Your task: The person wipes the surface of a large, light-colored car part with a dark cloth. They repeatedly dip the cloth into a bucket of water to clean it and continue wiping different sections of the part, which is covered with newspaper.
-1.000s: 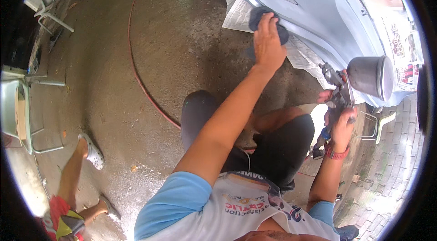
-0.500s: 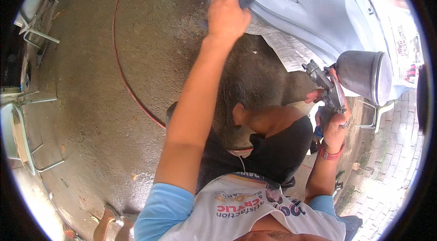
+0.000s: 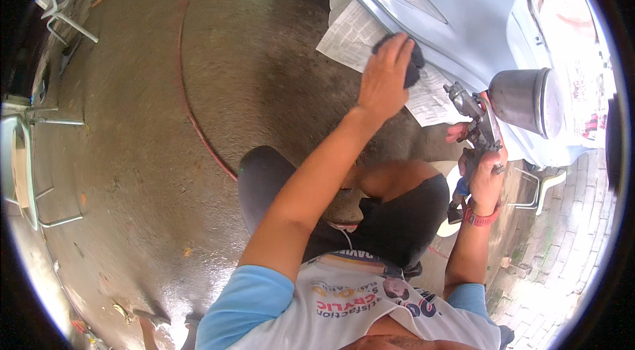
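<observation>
My left hand (image 3: pixel 385 80) presses a dark grey cloth (image 3: pixel 415 69), the fingers laid over it. The cloth is at the lower edge of a pale grey-blue car body panel (image 3: pixel 456 32); whether it touches the panel is hard to tell. On my right, my right hand (image 3: pixel 486 175) is wrapped round the handle of a spray gun (image 3: pixel 473 112), whose silver metal cup (image 3: pixel 519 98) points away from me. Part of the gun's lower end is hidden by my fingers.
Newspaper sheets (image 3: pixel 354 32) are spread under the panel's edge. A red hose (image 3: pixel 182 79) curves over the wet brown floor (image 3: pixel 132 151). Chairs stand at the left (image 3: pixel 30 171) and right (image 3: pixel 546 188). Someone's feet (image 3: pixel 149 317) show at the lower left. A paved strip (image 3: pixel 572 231) runs along the right.
My left hand has moved with the cloth toward me and to the right, along the panel's edge. The spray gun stays in my right hand, nearly unmoved. The view has shifted slightly.
</observation>
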The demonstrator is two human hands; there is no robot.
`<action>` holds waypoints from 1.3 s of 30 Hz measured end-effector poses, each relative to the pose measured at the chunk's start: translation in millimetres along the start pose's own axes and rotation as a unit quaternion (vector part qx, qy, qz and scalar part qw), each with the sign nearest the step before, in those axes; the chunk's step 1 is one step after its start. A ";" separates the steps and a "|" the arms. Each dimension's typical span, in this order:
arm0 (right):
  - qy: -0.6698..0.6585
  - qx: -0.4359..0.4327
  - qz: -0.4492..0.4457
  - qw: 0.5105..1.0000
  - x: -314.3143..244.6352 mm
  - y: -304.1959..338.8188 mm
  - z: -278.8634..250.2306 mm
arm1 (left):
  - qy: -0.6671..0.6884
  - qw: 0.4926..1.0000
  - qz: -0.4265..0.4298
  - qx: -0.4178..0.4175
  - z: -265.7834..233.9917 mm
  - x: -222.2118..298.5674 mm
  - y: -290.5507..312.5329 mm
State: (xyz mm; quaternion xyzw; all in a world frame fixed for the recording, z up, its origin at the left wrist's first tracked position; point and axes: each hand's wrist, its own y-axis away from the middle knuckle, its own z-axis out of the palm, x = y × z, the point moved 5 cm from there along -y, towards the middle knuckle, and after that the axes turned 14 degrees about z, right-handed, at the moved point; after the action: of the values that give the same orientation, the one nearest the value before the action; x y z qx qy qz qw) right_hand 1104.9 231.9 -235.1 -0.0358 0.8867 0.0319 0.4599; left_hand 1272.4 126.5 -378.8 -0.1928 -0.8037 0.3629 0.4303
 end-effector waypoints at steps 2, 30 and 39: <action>0.016 -0.001 -0.002 1.000 0.8 -1.2 0.3 | -0.018 0.999 -0.034 0.021 -18.7 -19.1 -10.5; 0.005 0.026 -0.015 1.000 19.3 -14.3 2.7 | 0.417 0.858 -0.299 0.010 -24.9 -19.9 39.8; -0.029 -0.056 -0.142 0.988 -8.6 -73.7 55.1 | 0.671 0.454 -0.518 0.273 -31.5 -63.7 174.0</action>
State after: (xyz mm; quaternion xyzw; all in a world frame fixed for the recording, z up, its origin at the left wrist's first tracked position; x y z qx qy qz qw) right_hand 1161.5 163.7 -261.6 -0.1863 0.8555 0.0166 0.4828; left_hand 1333.5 215.3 -532.8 0.2030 -0.0765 0.0317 0.9757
